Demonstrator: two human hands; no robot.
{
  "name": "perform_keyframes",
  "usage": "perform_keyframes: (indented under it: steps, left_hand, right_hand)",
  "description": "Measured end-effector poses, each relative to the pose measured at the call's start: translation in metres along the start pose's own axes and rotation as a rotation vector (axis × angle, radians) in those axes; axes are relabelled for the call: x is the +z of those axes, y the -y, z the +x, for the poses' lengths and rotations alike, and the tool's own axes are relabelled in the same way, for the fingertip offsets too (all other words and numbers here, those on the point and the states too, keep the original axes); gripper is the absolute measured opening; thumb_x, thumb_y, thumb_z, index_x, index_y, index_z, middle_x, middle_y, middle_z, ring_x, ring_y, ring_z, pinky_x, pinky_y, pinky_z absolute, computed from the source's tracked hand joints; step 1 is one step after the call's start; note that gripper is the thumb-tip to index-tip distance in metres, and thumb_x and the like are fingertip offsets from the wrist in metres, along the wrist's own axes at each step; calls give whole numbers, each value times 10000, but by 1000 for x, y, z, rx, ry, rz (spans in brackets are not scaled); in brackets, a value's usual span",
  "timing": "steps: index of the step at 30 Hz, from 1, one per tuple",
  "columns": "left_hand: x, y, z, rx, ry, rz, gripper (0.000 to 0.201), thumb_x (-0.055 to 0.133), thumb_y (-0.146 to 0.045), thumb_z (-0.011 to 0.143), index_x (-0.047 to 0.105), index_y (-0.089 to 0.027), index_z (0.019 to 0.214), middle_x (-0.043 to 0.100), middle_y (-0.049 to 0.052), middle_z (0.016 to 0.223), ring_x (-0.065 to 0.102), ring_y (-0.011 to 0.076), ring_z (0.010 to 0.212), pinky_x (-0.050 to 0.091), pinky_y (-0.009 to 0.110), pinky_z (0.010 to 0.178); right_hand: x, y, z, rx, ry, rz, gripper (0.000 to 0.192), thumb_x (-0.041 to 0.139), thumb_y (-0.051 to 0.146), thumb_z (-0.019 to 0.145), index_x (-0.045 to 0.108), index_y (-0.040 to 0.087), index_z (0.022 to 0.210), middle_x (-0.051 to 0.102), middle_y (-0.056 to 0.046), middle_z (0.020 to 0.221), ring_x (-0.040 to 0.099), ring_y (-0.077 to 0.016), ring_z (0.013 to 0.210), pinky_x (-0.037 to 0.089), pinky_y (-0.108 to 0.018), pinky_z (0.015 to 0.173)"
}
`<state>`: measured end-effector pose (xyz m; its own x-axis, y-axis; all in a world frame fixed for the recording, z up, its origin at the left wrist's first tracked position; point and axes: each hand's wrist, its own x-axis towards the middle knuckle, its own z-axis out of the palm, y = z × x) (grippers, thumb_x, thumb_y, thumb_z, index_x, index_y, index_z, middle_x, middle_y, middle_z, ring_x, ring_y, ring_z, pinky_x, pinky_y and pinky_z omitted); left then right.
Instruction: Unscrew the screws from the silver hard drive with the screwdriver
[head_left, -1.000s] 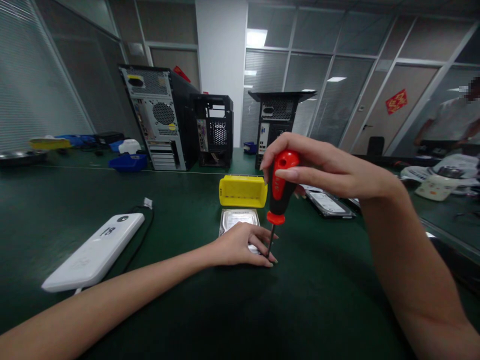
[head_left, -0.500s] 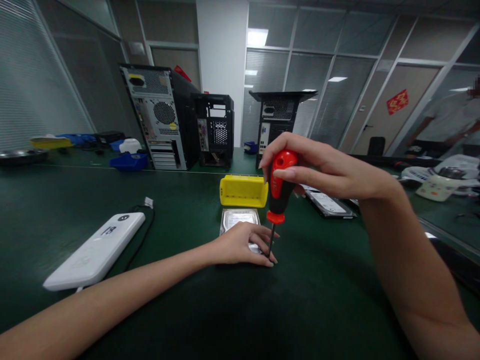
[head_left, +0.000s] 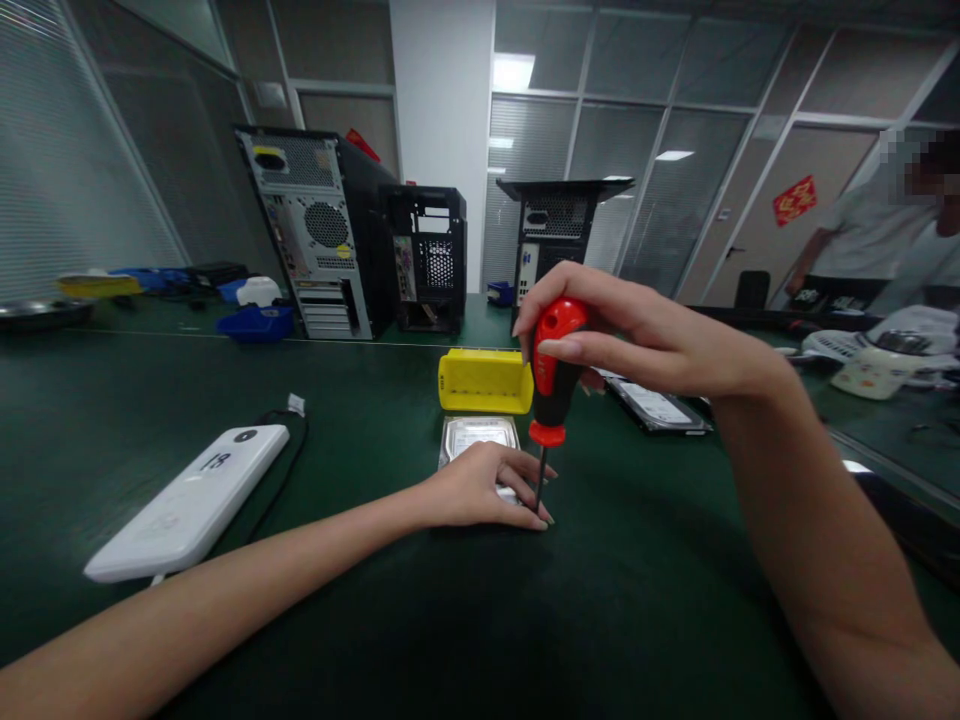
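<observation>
- A red-and-black screwdriver [head_left: 553, 375] is gripped near the top of its handle by the right hand [head_left: 637, 335], fingers wrapped round the red cap; the tool is held nearly upright.
- The shaft tip is set down at the near right corner of a silver hard drive [head_left: 478, 438], which lies flat on the green table [head_left: 375, 620].
- The left hand [head_left: 480, 488] is laid palm-down over the near end of the hard drive, fingers spread narrowly, with the fingertips just beside the shaft; nothing is clasped in it.
- A yellow tray [head_left: 485, 381] is seen just behind the hard drive, open side toward the camera.
- A second drive [head_left: 656, 406] lies to the right, partly hidden behind the right hand.
- A white flat device [head_left: 191, 500] with a black cable is noted to the left, well apart from the hands.
- Three open computer cases [head_left: 330, 235] stand at the far edge of the table; a blue bin [head_left: 259, 324] is beside them.
- Another person [head_left: 877, 240] is visible far right, beyond the table.
</observation>
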<state>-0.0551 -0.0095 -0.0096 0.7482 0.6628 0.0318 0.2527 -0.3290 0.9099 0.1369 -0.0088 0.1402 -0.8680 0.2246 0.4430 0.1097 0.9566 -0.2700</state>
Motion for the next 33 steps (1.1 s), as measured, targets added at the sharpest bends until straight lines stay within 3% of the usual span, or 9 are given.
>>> perform_keyframes:
  steps: [3,11,19,22,26,29,33]
  left_hand:
    - [0,-3,-1,-20,1,-2,282,786,-228,735,718,-112,983,779,74,970,727,220,959,469,338,992]
    - [1,2,1,-42,2,-59,467,793,-219,732,656,-97,1162,787,71,891,737,227,931,524,323,890]
    - [2,5,0,-39,13,-89,472,792,-222,741,648,-76,1166,785,90,873,729,239,966,531,326,879]
    - [1,4,0,-19,34,-86,489,778,-211,756,630,-63,1198,781,111,910,728,235,963,536,333,875]
    - [-1,3,-1,71,42,37,470,794,-175,733,660,-119,1180,740,114,1113,694,227,1053,498,347,962]
    - [-2,4,-1,68,71,60,495,789,-207,753,638,-141,1221,748,89,1101,682,223,1084,476,357,991]
    - [-1,7,-1,58,88,13,493,767,-227,783,618,-124,1242,776,76,991,705,214,1032,484,331,969]
  right_hand:
    - [2,0,1,-3,-6,-9,274,467,293,990,508,96,1175,569,-50,1046,561,-66,843,463,-175,745]
    - [4,3,3,-23,-21,-2,291,492,314,977,525,91,1161,553,-61,1082,564,-66,857,470,-175,762]
    - [1,1,3,90,-83,-101,249,613,316,896,561,103,1015,590,-21,917,531,-46,666,418,-165,555]
    - [1,-1,2,123,-117,-129,235,635,337,872,548,126,926,566,-8,832,512,-58,630,400,-192,519]
    - [1,0,2,140,-159,-187,273,665,377,838,517,149,814,546,-9,751,503,-91,645,393,-224,529]
    - [1,0,3,117,-155,-196,271,647,379,853,524,139,821,549,-3,748,497,-82,637,390,-214,536]
    - [-3,0,2,72,-83,-131,229,596,352,904,587,130,958,585,-14,885,546,-80,759,435,-185,628]
